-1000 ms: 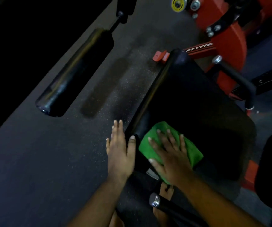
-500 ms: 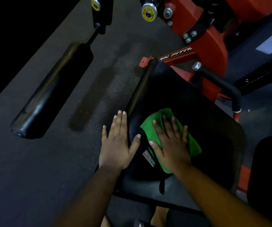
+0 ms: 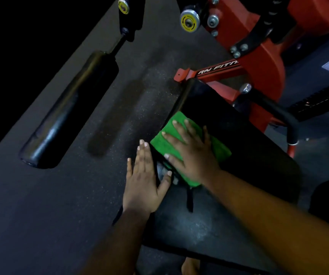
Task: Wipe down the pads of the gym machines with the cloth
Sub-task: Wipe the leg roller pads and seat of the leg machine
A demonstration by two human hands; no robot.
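the right hand point(image 3: 189, 153) lies flat, fingers spread, pressing the green cloth point(image 3: 181, 143) onto the black pad point(image 3: 239, 135) near its left edge, whose unwiped length runs ahead toward the red frame point(image 3: 258, 62), while the left hand point(image 3: 143, 179), open, steadies the pad's side.

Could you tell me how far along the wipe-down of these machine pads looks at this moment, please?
Nothing looks finished yet. In hand: the right hand presses the green cloth flat on the near-left part of the black seat pad, while the left hand rests on its left edge. Left: the pad's far and right areas, and the roller pad, which no hand touches.
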